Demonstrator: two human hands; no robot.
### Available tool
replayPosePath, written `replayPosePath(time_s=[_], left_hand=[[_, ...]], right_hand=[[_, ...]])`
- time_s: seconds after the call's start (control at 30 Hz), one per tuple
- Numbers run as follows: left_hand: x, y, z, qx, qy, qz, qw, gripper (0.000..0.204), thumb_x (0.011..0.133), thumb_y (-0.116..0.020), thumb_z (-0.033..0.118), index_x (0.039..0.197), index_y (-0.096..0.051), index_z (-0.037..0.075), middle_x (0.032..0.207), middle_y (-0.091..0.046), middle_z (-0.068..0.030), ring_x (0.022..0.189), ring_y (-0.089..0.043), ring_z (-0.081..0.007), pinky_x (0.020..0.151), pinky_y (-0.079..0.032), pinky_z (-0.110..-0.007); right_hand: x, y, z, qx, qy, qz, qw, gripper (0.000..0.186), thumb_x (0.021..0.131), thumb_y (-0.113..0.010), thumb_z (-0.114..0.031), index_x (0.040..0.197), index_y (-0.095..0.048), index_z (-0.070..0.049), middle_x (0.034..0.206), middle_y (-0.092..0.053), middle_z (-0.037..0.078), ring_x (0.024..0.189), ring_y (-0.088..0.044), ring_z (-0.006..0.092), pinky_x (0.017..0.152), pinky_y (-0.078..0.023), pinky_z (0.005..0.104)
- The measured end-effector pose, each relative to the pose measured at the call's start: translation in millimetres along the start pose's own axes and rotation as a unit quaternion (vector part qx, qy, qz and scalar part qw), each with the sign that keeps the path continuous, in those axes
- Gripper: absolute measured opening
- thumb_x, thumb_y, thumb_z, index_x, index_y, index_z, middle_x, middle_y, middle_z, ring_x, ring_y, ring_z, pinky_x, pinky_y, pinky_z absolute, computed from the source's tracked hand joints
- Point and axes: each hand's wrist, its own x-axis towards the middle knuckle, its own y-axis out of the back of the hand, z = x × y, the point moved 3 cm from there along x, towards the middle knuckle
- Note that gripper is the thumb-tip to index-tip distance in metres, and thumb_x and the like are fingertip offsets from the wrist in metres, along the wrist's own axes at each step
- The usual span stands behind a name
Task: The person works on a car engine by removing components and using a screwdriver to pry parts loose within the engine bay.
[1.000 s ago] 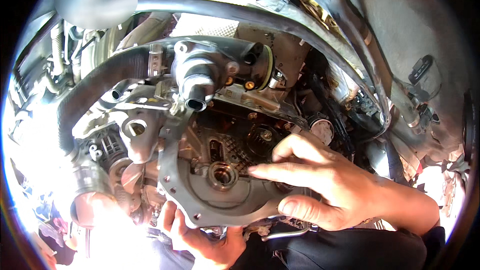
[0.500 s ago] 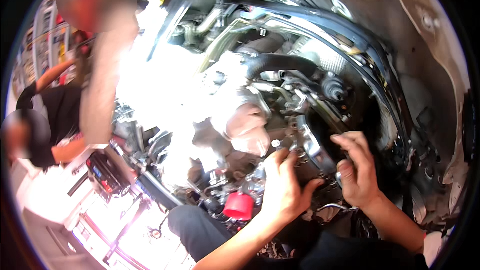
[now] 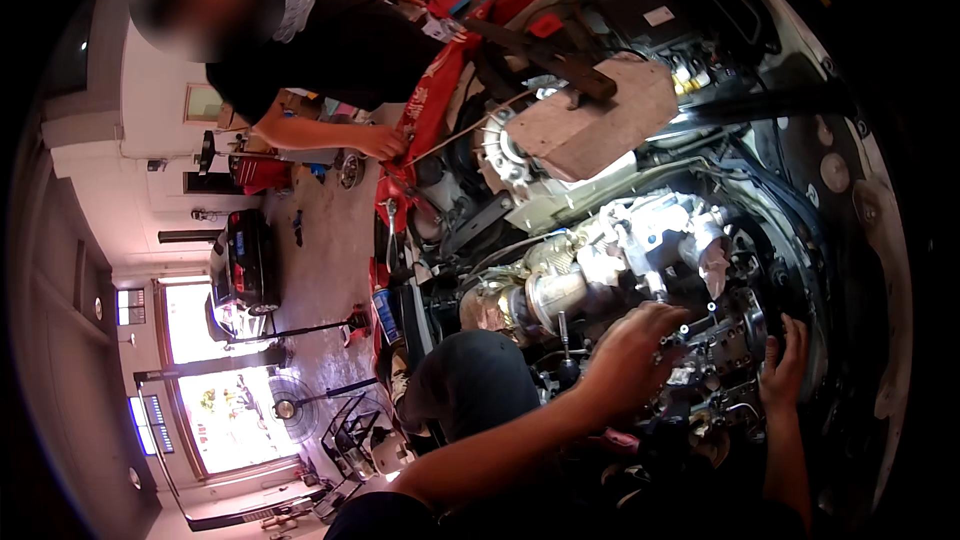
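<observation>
My left hand [image 3: 632,355] reaches over the metal engine [image 3: 715,345], fingers stretched forward and loosely bent, with nothing visible in them. Just past its fingertips, slim bolts [image 3: 711,314] with pale ends stick up from the engine. Farther right, my right hand [image 3: 785,365] is raised with fingers apart beside a curved dark metal part [image 3: 748,315] at the engine's end. Whether either hand touches the engine cannot be made out. Left of my left hand, a thin metal rod [image 3: 563,332] stands upright near a shiny, rounded metal housing [image 3: 556,290].
My bent knee [image 3: 475,380] rests at the car's edge. A brown block-like piece [image 3: 595,125] lies across the engine bay under a dark bar [image 3: 550,58]. A co-worker's hand [image 3: 380,141] is at the red fender cover [image 3: 432,105]. Behind are a fan [image 3: 288,408] and a dark car [image 3: 243,258].
The view has swung left and brightened less, showing more workshop. My left hand's fingers now point right, its thumb no longer visible; my right hand has straightened upward.
</observation>
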Motion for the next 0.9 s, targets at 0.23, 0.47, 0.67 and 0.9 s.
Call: replayPosePath(time_s=[0.23,0.47,0.67,0.9], left_hand=[[-32.9,180.7,-209.0,0.1,0.265,0.199,0.938,0.035,0.091,-0.067,0.024,0.117,-0.064,0.0,0.105,-0.069,-0.0212,0.093,-0.068,-0.0299,0.081,-0.053,-0.039],[-46.9,243.7,-395.9,0.157,0.529,0.228,0.802,0.053,0.087,-0.063,0.038,0.117,-0.065,-0.005,0.119,-0.065,-0.0263,0.116,-0.062,-0.0385,0.101,-0.048,-0.043],[-19.0,244.1,-433.9,0.068,0.592,0.333,0.731,0.071,0.086,-0.065,0.043,0.136,-0.051,-0.005,0.138,-0.053,-0.0273,0.128,-0.052,-0.0381,0.108,-0.041,-0.042],[13.7,225.8,-398.4,0.014,0.584,0.398,0.707,0.083,0.077,-0.079,0.048,0.132,-0.046,-0.005,0.13,-0.059,-0.0269,0.12,-0.059,-0.0391,0.103,-0.046,-0.045]], right_hand=[[1.6,9.9,7.0,-0.055,0.019,0.004,0.998,0.045,0.102,-0.05,-0.032,0.13,-0.052,0.002,0.127,-0.052,0.021,0.118,-0.051,0.039,0.102,-0.04,0.0441],[0.6,5.4,18.5,-0.09,0.042,0.019,0.995,0.043,0.102,-0.049,-0.031,0.129,-0.053,0.002,0.126,-0.053,0.021,0.118,-0.052,0.0392,0.101,-0.041,0.0441],[1.7,10.6,7.2,-0.14,0.039,0.012,0.989,0.037,0.102,-0.047,-0.023,0.128,-0.054,0.003,0.125,-0.055,0.022,0.117,-0.054,0.0385,0.102,-0.041,0.0419],[-1.3,19.8,7.4,-0.15,0.05,0.013,0.987,0.039,0.102,-0.048,-0.026,0.126,-0.055,0.004,0.125,-0.054,0.022,0.117,-0.053,0.0398,0.102,-0.041,0.0434]])
